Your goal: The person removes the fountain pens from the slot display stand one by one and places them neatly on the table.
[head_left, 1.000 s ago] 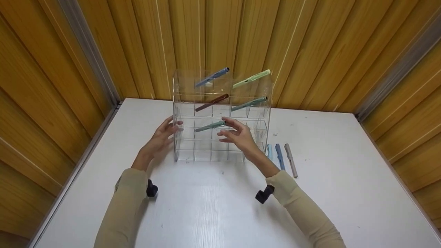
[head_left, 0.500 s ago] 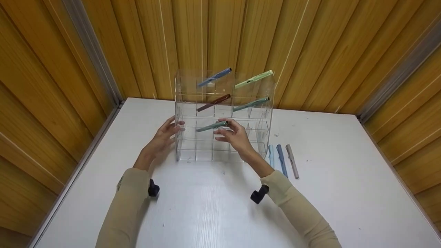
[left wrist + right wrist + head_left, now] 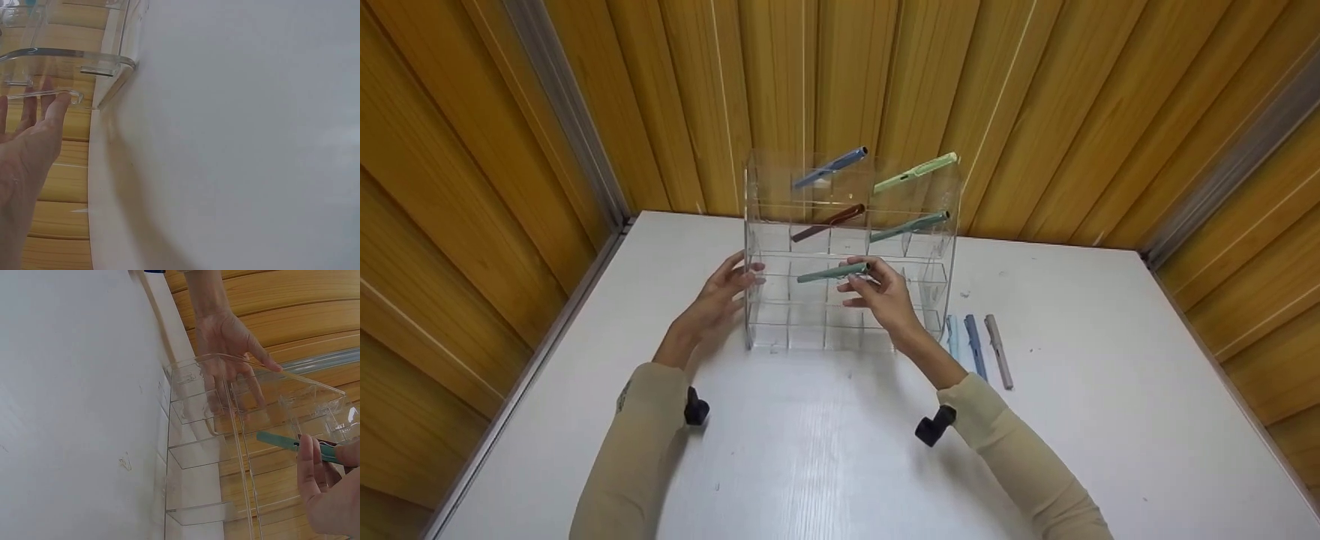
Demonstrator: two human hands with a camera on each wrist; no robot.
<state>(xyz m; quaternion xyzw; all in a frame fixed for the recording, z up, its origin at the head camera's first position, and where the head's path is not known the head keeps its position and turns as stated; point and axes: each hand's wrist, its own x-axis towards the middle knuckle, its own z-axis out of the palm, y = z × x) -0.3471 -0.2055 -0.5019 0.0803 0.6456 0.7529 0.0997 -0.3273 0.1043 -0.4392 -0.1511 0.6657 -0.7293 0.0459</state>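
A clear acrylic pen rack (image 3: 748, 232) stands on the white table. My right hand (image 3: 889, 298) pinches a green pen (image 3: 821, 275) by its capped end, before the rack's lower tier. That pen lies nearly level, its other end pointing left; the right wrist view shows the same green pen (image 3: 277, 440) between thumb and fingers. At the rack's left side is my left hand (image 3: 712, 298), its fingers fairly straight along the clear side panel. In the right wrist view the left hand (image 3: 225, 340) has its thumb at the panel's edge, and its fingers show through the plastic.
Higher in the rack sit a blue pen (image 3: 831, 166), a pale green pen (image 3: 915, 172), a dark red pen (image 3: 829, 223) and a teal pen (image 3: 910, 226). Right of the rack lie a light blue pen (image 3: 953, 335), a blue pen (image 3: 975, 345) and a grey-brown pen (image 3: 999, 351).
My right hand has closed its thumb and fingers on the green pen's capped end. The pen has shifted slightly right and become more level. My left hand stays at the rack's side.
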